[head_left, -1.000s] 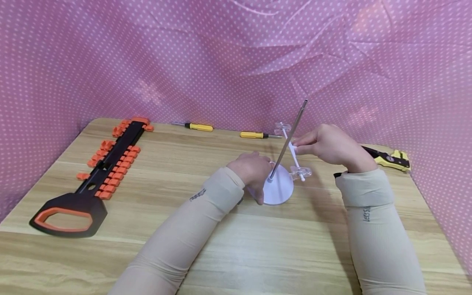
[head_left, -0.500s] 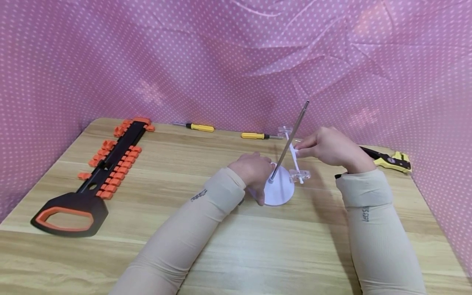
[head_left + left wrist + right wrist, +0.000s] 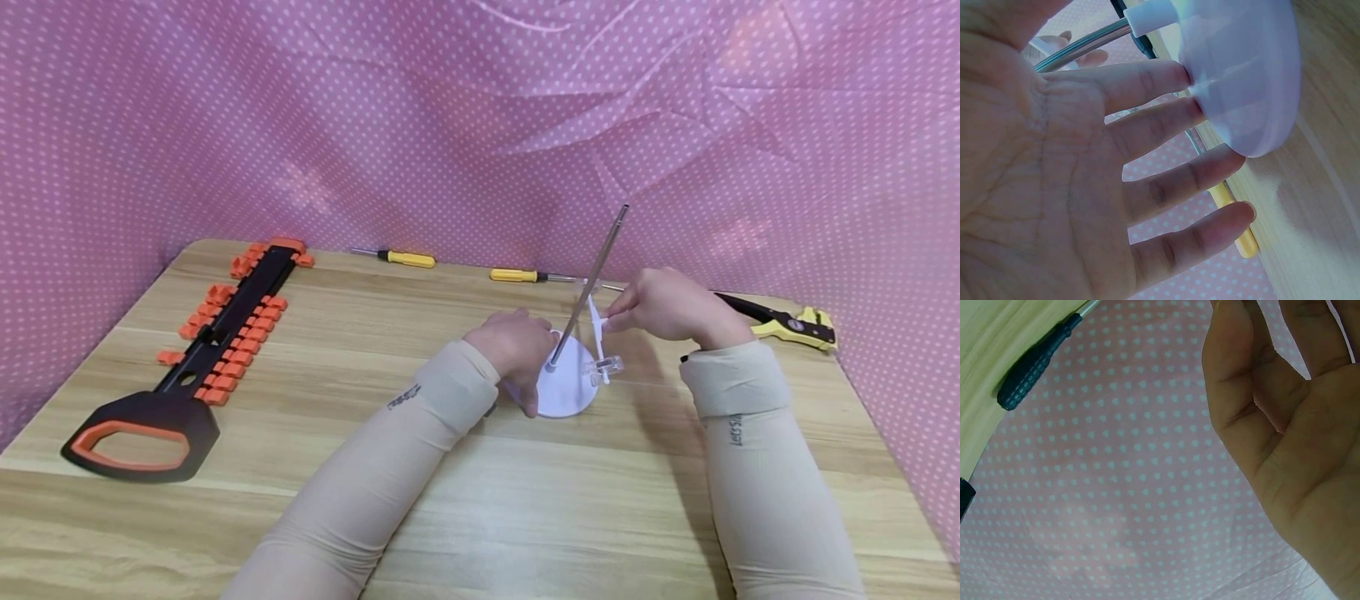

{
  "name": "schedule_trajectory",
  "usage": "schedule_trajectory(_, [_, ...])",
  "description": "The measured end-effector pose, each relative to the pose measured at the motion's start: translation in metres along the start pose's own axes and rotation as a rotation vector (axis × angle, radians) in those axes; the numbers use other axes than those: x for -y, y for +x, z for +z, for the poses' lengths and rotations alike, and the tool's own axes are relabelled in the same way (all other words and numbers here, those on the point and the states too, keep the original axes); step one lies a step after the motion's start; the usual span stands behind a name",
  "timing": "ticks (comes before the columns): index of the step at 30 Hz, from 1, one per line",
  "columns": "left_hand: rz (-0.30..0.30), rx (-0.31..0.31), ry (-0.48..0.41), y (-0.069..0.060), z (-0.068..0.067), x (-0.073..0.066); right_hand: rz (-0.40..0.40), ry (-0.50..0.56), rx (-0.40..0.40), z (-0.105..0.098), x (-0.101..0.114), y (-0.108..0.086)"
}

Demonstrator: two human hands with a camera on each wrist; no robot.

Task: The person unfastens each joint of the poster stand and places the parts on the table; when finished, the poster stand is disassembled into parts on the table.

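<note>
A white round base (image 3: 567,392) lies on the table in the head view, with a slanting metal rod (image 3: 592,279) fixed upright in it. My left hand (image 3: 519,346) rests on the base's left side. The left wrist view shows its straight fingers (image 3: 1172,178) touching the white disc (image 3: 1241,75). My right hand (image 3: 663,308) pinches the middle of a thin white crossbar (image 3: 597,329) just right of the rod. A clear plastic clip (image 3: 604,367) sits near its lower end, and another is partly behind the rod. In the right wrist view, the right thumb and forefinger (image 3: 1235,350) meet at the top edge.
Two yellow-handled screwdrivers (image 3: 408,259) lie along the back edge. A dark-handled screwdriver (image 3: 1038,362) shows in the right wrist view. A yellow-and-black wire stripper (image 3: 798,327) lies far right. At left is a black rack with orange clips (image 3: 225,333). A pink dotted cloth (image 3: 420,125) hangs behind.
My right hand has lowered the crossbar and brought it slightly nearer to me, and its bottom clip now overlaps the base's right edge. The left hand stays on the base.
</note>
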State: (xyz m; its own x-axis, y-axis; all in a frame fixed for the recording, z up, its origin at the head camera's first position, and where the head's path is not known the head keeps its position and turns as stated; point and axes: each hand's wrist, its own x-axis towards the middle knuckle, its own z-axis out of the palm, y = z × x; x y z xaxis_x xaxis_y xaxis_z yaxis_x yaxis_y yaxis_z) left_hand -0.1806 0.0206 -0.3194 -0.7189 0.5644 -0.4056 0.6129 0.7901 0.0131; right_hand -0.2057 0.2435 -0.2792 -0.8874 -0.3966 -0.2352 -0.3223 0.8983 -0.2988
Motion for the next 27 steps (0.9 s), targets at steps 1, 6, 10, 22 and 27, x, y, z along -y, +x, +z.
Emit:
schedule_trajectory(1, [-0.001, 0.0, -0.002, 0.0, -0.0001, 0.0, 0.0, -0.002, 0.0, 0.0005, -0.0008, 0.0005])
schedule_trajectory(6, [-0.008, 0.017, -0.008, 0.0004, -0.0013, 0.0001, 0.002, -0.004, 0.004, 0.0016, -0.0027, 0.002])
schedule_trajectory(10, [-0.007, 0.028, -0.007, 0.0001, -0.0021, 0.0005, 0.002, -0.007, 0.004, 0.0024, -0.0037, 0.0032])
schedule_trajectory(22, [-0.004, 0.011, 0.013, -0.0001, -0.0003, 0.0002, -0.015, 0.004, 0.048, 0.0051, -0.0061, 0.0062])
schedule_trajectory(27, [-0.005, 0.015, 0.01, 0.0003, -0.0003, 0.0001, -0.015, 0.008, 0.054, 0.0056, -0.0065, 0.0059])
